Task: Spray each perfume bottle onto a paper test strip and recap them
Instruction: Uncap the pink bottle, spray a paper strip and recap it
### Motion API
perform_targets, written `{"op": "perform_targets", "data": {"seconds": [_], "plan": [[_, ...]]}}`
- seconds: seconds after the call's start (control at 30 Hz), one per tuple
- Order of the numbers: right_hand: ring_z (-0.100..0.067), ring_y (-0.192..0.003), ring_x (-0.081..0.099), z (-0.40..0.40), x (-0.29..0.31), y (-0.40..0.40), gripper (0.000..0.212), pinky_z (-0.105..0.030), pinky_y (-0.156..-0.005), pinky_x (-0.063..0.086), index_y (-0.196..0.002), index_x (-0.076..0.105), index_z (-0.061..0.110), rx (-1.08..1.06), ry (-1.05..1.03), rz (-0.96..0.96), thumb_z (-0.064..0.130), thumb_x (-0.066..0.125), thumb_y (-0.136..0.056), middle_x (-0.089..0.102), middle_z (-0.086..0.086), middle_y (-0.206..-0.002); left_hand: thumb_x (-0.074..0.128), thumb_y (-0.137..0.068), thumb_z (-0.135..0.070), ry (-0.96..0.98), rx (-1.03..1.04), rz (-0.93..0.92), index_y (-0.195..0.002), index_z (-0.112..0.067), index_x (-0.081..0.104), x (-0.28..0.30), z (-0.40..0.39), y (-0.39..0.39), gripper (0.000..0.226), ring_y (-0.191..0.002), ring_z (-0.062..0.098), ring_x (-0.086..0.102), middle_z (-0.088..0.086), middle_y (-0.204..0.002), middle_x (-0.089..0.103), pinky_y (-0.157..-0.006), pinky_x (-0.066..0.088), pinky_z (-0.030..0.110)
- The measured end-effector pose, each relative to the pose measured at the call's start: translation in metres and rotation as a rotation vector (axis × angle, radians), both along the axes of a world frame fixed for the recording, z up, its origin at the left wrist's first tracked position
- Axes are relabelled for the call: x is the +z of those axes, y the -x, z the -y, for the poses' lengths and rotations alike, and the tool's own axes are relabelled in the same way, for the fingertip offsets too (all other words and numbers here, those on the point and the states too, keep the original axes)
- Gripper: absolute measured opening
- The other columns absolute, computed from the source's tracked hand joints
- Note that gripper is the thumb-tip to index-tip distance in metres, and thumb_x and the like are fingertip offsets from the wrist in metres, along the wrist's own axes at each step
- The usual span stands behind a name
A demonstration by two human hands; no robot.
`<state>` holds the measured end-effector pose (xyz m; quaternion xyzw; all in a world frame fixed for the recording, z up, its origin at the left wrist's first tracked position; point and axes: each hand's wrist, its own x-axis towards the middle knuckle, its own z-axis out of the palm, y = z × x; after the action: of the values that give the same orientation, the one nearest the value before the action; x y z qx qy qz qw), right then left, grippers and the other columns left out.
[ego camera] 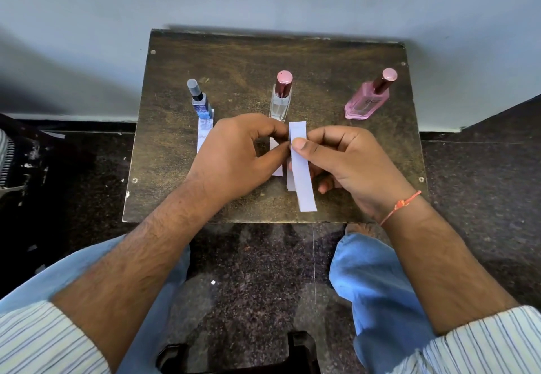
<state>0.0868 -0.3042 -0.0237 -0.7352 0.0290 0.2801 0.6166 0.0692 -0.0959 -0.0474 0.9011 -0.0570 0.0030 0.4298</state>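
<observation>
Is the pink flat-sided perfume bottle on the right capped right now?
Capped. The pink flat-sided perfume bottle stands upright with its rose metallic cap on; neither hand touches it.

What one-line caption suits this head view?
Both hands, left hand and right hand, pinch a white paper test strip above a worn wooden table with three capped perfume bottles.
</observation>
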Motion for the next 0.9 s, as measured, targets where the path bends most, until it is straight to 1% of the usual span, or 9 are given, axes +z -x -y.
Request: {"op": "perform_targets", "data": {"seconds": [0.13,0.27,0.4,0.53,0.63,0.7,0.77,0.83,0.9], "plan": [[-0.023,-0.074,0.070,-0.001,0.005,0.000,0.014,-0.030,-0.053,0.044,-0.095,0.080,0.008,0.007,-0.024,-0.033,0.020,0.074,-0.101,0.083,-0.015,-0.092,0.077,-0.100,-0.023,0.009,-0.013,0.004,-0.115,-0.027,0.084,0.001,0.000,0.001,0.017,-0.068,-0.024,0.055,-0.034,-0.084,0.063,-0.061,0.035,-0.001],[-0.018,-0.068,0.066,-0.001,0.007,0.000,0.020,-0.030,-0.052,0.041,-0.079,0.081,0.019,-0.004,-0.083,-0.056,0.016,0.076,-0.098,0.079,-0.009,-0.082,0.076,-0.099,-0.027,-0.057,-0.008,0.003,-0.111,-0.032,0.084,0.003,0.000,0.001,0.016,-0.072,-0.019,0.058,-0.030,-0.083,0.065,-0.061,0.035,0.000],[-0.025,-0.072,0.057,-0.003,0.007,0.000,0.015,-0.030,-0.052,0.041,-0.074,0.082,0.020,0.020,-0.148,-0.071,0.021,0.080,-0.089,0.071,-0.015,-0.083,0.076,-0.098,-0.028,-0.078,0.009,-0.015,-0.105,-0.033,0.084,0.004,0.001,0.001,0.012,-0.076,-0.022,0.059,-0.035,-0.082,0.064,-0.064,0.036,-0.001],[-0.015,-0.061,0.062,-0.001,0.008,0.000,0.015,-0.026,-0.049,0.041,-0.070,0.081,0.021,0.030,-0.191,-0.105,0.023,0.079,-0.085,0.072,-0.003,-0.072,0.077,-0.098,-0.026,-0.073,0.015,-0.022,-0.102,-0.031,0.085,0.006,0.003,0.001,0.010,-0.073,-0.025,0.057,-0.035,-0.082,0.064,-0.063,0.035,-0.003],[-0.015,-0.059,0.067,0.001,0.009,0.000,0.014,-0.031,-0.057,0.040,-0.068,0.081,0.022,0.049,-0.214,-0.112,0.024,0.079,-0.082,0.075,-0.002,-0.070,0.077,-0.098,-0.025,-0.069,0.004,-0.014,-0.100,-0.029,0.085,0.008,0.004,0.003,0.009,-0.070,-0.023,0.058,-0.033,-0.081,0.065,-0.062,0.036,-0.001],[-0.016,-0.061,0.070,0.003,0.010,0.000,0.016,-0.035,-0.065,0.042,-0.068,0.081,0.022,0.060,-0.264,-0.122,0.018,0.084,-0.084,0.075,-0.004,-0.073,0.076,-0.098,-0.028,-0.103,0.006,-0.025,-0.098,-0.027,0.084,0.008,0.002,0.002,0.008,-0.072,-0.010,0.062,-0.025,-0.081,0.069,-0.065,0.041,0.007],[-0.018,-0.062,0.072,0.004,0.012,0.001,0.017,-0.038,-0.071,0.044,-0.068,0.081,0.021,0.073,-0.335,-0.134,0.015,0.082,-0.084,0.076,-0.006,-0.076,0.075,-0.097,-0.031,-0.170,0.008,-0.040,-0.097,-0.025,0.083,0.008,0.000,0.001,0.010,-0.070,-0.001,0.061,-0.020,-0.077,0.067,-0.065,0.049,0.024],[-0.020,-0.062,0.070,0.002,0.013,0.001,0.012,-0.038,-0.071,0.044,-0.070,0.082,0.021,0.080,-0.347,-0.109,0.021,0.083,-0.081,0.077,-0.004,-0.075,0.077,-0.096,-0.029,-0.119,0.032,-0.027,-0.094,-0.023,0.083,0.011,-0.001,0.003,0.009,-0.063,-0.009,0.058,-0.027,-0.068,0.061,-0.060,0.042,0.015],[-0.022,-0.063,0.061,0.000,0.009,0.000,0.014,-0.036,-0.065,0.044,-0.072,0.082,0.021,0.050,-0.267,-0.045,0.019,0.084,-0.086,0.074,-0.002,-0.073,0.077,-0.098,-0.023,0.046,0.056,-0.080,-0.093,-0.020,0.083,0.012,0.000,0.001,0.008,-0.052,-0.016,0.054,-0.033,-0.057,0.060,-0.053,0.034,0.003]]}}
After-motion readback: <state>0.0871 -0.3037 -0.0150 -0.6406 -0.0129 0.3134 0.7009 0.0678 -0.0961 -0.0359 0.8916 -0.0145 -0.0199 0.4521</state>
